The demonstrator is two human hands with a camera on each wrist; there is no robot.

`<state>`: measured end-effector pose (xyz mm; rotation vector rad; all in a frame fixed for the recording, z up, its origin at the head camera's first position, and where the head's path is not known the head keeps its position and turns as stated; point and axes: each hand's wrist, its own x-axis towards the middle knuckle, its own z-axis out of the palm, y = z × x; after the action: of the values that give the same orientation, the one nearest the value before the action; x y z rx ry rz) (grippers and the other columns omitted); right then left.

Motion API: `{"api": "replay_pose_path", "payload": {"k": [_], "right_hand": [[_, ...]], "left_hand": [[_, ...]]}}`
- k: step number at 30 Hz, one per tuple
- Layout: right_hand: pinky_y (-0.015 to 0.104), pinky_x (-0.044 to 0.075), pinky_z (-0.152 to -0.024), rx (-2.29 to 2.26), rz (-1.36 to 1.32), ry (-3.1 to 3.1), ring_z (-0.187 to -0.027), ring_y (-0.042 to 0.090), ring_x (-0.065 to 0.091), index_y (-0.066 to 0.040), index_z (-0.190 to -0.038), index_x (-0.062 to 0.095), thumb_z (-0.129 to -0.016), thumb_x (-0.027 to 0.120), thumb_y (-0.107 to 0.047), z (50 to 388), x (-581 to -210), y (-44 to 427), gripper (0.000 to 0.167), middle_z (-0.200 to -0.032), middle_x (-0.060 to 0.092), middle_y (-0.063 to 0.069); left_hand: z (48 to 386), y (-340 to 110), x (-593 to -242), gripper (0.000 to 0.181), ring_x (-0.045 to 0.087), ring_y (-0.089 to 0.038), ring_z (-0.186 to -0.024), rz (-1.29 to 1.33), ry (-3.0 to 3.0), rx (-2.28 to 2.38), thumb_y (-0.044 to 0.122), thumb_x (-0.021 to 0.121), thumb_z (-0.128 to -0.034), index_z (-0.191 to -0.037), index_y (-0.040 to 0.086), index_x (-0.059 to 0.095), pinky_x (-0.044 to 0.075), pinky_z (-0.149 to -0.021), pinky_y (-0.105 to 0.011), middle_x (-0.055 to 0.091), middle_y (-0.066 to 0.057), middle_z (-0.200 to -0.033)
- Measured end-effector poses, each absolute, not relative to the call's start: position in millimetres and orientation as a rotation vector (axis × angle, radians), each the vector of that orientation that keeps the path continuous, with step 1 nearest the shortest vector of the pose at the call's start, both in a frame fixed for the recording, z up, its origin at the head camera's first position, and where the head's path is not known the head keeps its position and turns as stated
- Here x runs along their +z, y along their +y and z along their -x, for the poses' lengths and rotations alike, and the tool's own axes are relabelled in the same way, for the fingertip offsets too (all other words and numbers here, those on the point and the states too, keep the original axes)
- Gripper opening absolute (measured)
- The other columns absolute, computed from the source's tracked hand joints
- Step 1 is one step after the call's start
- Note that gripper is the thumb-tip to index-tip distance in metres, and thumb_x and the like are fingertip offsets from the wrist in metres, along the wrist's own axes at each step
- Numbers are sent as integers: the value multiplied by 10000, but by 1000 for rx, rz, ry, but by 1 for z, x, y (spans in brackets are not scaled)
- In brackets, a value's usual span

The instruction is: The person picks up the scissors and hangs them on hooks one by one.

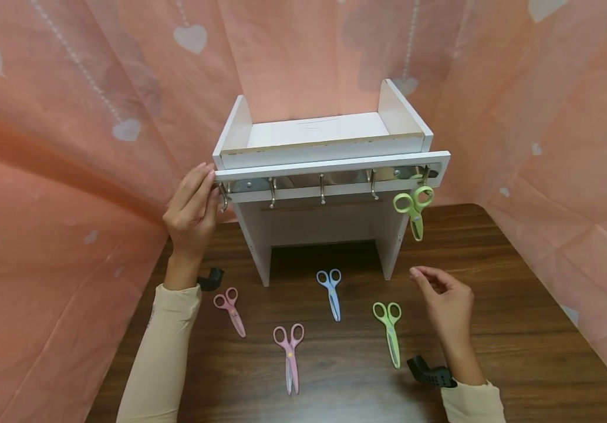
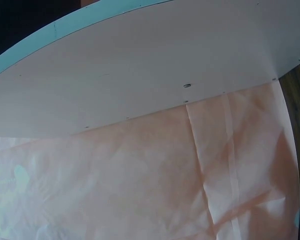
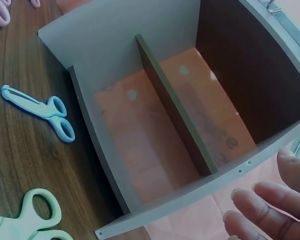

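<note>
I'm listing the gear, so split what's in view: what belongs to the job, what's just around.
Likely the job's:
white shelf unit
hook rail, touched by the left hand
green scissors on the right-end hook
blue scissors
second green scissors
left pink scissors
other pink scissors

Apparently just surroundings:
wooden table
heart-patterned curtain
black wrist devices

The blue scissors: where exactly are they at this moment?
In the head view, the blue scissors lie centrally on the table in front of the white shelf, right of the lower pink scissors and left of the lower green scissors.
</note>
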<state>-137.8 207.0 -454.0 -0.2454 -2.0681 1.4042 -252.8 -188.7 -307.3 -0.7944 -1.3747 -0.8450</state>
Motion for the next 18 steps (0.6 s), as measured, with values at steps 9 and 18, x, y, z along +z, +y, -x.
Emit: {"api": "replay_pose_path", "payload": {"k": [9, 18], "right_hand": [[103, 462, -530, 1277, 279, -2176, -651, -36, 629, -85, -928, 811, -874, 828, -223, 126, -464, 205, 149, -832, 768, 63], [89, 467, -549, 1232, 309, -2265, -670, -87, 612, -82, -961, 807, -884, 818, -246, 115, -471, 205, 182, -876, 775, 89]], "left_hand": [[255, -191, -311, 422, 678, -474, -1040, 809, -1371, -843, -303, 727, -686, -1051, -95, 756, 560, -988, -489, 725, -269, -1073], [254, -190, -311, 427, 677, -472, -1045, 819, -1382, -837, -308, 720, -694, -1063, -97, 751, 563, -986, -477, 724, -267, -1085]]}}
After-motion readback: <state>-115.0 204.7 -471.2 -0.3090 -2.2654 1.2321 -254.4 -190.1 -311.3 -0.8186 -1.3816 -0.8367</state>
